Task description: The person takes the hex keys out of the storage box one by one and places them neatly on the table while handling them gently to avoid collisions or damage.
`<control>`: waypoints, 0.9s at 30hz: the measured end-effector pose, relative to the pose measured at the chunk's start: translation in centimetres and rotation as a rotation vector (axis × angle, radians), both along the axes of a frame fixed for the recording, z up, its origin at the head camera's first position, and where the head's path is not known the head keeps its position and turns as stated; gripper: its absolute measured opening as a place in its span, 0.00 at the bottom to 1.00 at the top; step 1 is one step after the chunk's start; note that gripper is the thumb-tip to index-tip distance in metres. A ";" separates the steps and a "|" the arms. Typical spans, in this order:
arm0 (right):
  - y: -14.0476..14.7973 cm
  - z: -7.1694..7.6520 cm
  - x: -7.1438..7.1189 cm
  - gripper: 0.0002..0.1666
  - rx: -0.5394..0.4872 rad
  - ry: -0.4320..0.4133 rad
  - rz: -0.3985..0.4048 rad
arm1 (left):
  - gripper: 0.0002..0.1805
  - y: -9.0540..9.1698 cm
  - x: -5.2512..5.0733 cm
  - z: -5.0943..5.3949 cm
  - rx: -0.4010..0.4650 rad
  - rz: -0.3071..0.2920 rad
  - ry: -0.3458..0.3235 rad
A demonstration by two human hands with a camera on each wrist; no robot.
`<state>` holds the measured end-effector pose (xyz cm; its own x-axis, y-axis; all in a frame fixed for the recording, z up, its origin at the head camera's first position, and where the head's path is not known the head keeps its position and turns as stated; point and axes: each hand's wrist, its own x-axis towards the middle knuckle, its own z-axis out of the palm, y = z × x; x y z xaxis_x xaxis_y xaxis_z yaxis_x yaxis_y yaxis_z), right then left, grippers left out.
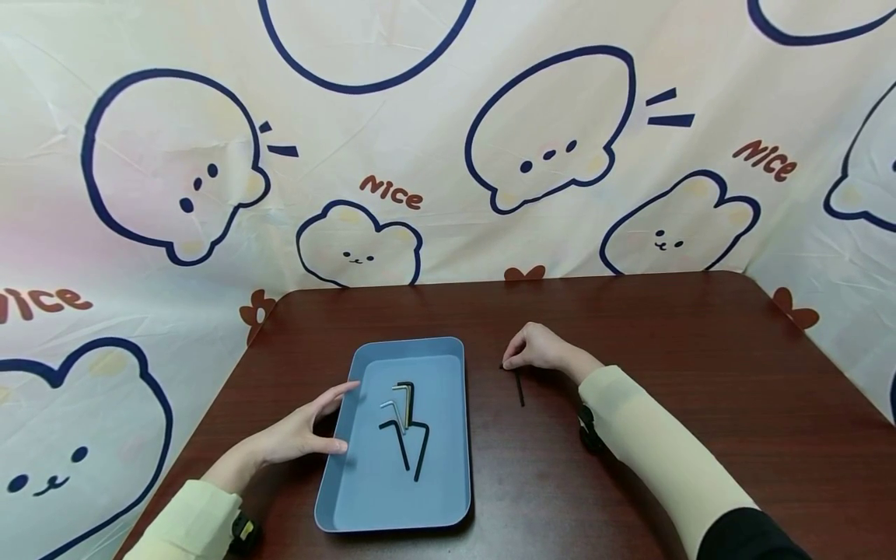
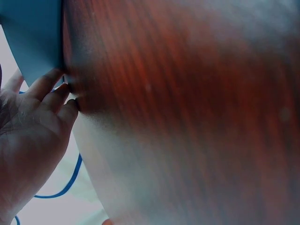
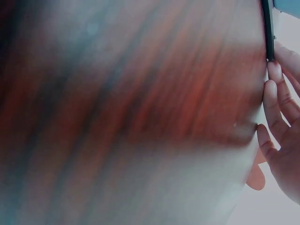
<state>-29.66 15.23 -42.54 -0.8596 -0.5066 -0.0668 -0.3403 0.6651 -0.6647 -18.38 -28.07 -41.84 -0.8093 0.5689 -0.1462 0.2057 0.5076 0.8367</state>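
Black hex key right of the blue tray, over the bench; contact with the surface cannot be told. Right hand nearer, its fingers pinching the key's far, bent end; long axis runs back toward the wearer, roughly along the tray's length. Left hand: fingers and thumb spread, touching the tray's left rim. Other keys inside.

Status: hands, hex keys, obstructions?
Left hand touching left edge of blue tray. Right hand pinching black hex key, right of tray. Tray rim between it and other hex keys.
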 end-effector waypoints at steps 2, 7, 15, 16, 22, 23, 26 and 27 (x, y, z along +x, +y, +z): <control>0.0 0.0 0.0 0.02 0.005 0.002 -0.005 | 0.48 0.0 0.0 0.1 -0.001 0.002 -0.001; -0.1 -0.1 0.0 0.03 0.008 -0.005 -0.023 | 0.48 0.1 0.0 0.1 -0.004 0.006 -0.003; -0.1 0.0 0.0 0.04 0.011 -0.018 -0.030 | 0.48 0.0 0.0 0.1 -0.007 -0.001 0.002; -0.1 0.0 0.0 0.04 0.014 -0.019 -0.030 | 0.48 0.0 0.0 0.1 -0.006 -0.002 0.003; 0.0 0.1 0.0 0.03 -0.005 -0.051 -0.038 | 0.48 0.0 0.0 0.0 -0.008 -0.005 0.013; 0.1 0.1 0.0 0.03 -0.014 -0.053 -0.034 | 0.48 0.0 0.0 0.0 -0.009 -0.005 0.013; 0.2 0.2 -0.1 0.02 -0.036 -0.051 -0.023 | 0.48 0.0 0.0 -0.1 -0.009 -0.006 0.014; 0.3 0.2 -0.1 0.02 -0.042 -0.048 -0.018 | 0.48 0.0 0.0 -0.1 -0.008 -0.006 0.014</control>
